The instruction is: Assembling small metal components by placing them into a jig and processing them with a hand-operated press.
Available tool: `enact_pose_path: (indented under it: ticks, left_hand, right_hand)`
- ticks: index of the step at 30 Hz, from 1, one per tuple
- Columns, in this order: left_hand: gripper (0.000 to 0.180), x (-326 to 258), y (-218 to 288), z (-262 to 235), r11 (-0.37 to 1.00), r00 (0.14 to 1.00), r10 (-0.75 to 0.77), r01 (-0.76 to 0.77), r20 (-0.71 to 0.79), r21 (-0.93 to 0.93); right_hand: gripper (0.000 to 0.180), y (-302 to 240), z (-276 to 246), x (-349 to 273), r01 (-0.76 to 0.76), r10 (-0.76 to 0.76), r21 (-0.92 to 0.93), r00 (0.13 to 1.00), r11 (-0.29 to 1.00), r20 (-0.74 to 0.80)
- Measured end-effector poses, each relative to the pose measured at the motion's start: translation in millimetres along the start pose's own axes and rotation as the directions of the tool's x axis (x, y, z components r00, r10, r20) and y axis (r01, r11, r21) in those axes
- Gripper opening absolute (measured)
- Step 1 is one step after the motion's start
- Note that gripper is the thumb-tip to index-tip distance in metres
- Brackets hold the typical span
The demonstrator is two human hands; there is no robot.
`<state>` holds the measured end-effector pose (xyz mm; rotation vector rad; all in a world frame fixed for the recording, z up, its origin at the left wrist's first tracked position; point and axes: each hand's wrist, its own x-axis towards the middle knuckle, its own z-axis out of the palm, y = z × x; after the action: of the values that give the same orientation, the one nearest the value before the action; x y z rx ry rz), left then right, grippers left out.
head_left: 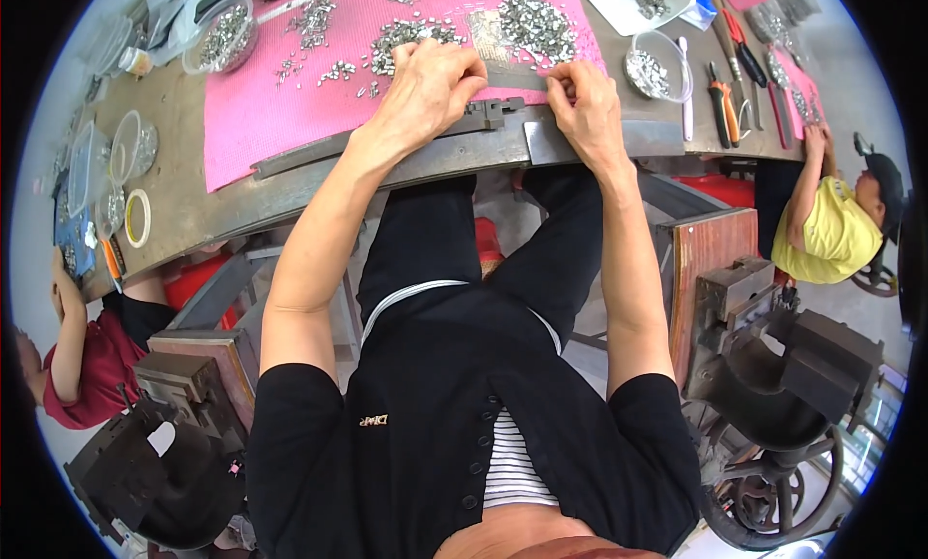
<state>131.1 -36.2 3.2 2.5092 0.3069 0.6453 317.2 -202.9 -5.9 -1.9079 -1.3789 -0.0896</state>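
Observation:
My left hand (423,90) is over the pink mat, its fingers curled with the tips pressed together. What they hold, if anything, is too small to make out. To its right, my right hand (588,109) is also closed in a pinch at the mat's right side, and its contents are hidden. A flat grey strip (517,79) lies between the two hands. Below my left hand, a dark metal bar (476,119) runs along the mat's near edge. A bare metal plate (547,143) sits on the table edge below my right hand. Small metal pieces (536,27) are heaped beyond my hands.
The pink mat (242,138) carries several more heaps. A round tub (227,37) of metal pieces stands left, another tub (657,66) right, near orange-handled pliers (723,109) and a toothbrush (685,90). One person (831,220) works at right, another (92,366) at left.

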Motion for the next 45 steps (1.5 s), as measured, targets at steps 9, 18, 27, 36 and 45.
enact_pose_path:
  ticks: [9,18,27,36,45]
  left_hand:
    - [0.010,-10.3,-9.1,-3.3,0.985,0.998,-0.012,0.023,-0.066,0.169]
    - [0.012,-14.4,-6.6,-9.7,0.988,0.996,-0.067,0.074,-0.059,0.133]
    - [0.007,-9.0,-6.2,-5.4,0.976,0.999,-0.009,0.017,-0.035,0.218]
    - [0.009,-38.0,10.5,-13.8,0.996,0.990,0.033,-0.022,-0.138,0.084]
    - [0.014,-48.5,11.2,-7.2,0.993,0.968,0.118,-0.110,-0.222,0.046]
  right_hand:
    - [0.009,3.2,-3.9,-3.1,0.116,-0.115,-0.192,0.993,0.975,0.018]
    - [0.008,8.4,-8.3,1.3,0.151,-0.132,-0.192,0.985,0.970,0.107]
    - [0.007,5.2,-6.7,3.7,0.196,-0.176,-0.232,0.979,0.953,0.102]
    - [0.010,-50.8,18.2,-5.2,0.312,-0.314,0.033,0.946,0.949,0.082]
    - [0.017,-67.9,43.0,-12.7,0.405,-0.405,-0.069,0.914,0.912,0.016]
